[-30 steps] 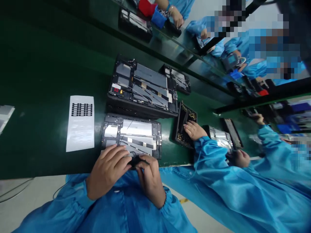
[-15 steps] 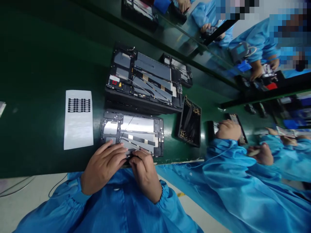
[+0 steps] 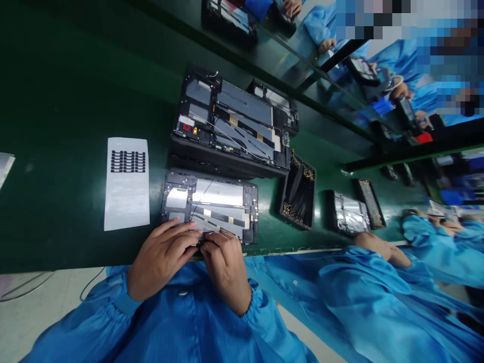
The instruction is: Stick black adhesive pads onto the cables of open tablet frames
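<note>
An opened tablet body lies flat at the table's near edge, its silver battery, dark strips and thin black cable exposed. My left hand rests over its near left corner, fingers stretched out and touching it. Beside it, my right hand has its fingers pinched together at the near edge of the tablet body. Whatever lies between those fingertips is hidden. Left of the tablet stands out a white sheet bearing rows of small black stickers.
Behind lies a stack of opened tablet bodies. To the right sits a black tray of thin black cables with gold ends. Further right are another opened unit and a co-worker's arm. A dark rail crosses behind.
The view has shifted slightly, so the table things appear a little further right. My hands keep nearly the same pose on the tablet body. The co-worker's hand at right has drawn back, uncovering a unit.
</note>
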A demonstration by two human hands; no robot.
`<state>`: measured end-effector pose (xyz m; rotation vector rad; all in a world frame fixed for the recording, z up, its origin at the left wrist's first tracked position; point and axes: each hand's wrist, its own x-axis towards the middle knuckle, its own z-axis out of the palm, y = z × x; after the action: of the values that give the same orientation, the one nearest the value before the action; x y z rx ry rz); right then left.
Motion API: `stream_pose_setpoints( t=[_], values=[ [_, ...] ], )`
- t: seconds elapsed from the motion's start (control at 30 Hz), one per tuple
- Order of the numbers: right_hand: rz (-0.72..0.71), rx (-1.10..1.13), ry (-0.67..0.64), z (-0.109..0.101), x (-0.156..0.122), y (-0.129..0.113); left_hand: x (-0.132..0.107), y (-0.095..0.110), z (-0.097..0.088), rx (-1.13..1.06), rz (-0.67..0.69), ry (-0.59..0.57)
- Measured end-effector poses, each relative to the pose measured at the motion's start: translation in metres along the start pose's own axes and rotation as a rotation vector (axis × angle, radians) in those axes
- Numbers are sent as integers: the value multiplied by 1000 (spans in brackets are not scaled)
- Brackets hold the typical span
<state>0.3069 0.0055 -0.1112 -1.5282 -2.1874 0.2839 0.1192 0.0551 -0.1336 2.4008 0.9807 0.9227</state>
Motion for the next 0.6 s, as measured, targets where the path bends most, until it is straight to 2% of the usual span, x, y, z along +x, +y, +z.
stream_pose_setpoints(
  t=[0.6],
  values=[
    [33,-43,26,2,4,-7,0,0,1,-5,-7,2]
  ],
)
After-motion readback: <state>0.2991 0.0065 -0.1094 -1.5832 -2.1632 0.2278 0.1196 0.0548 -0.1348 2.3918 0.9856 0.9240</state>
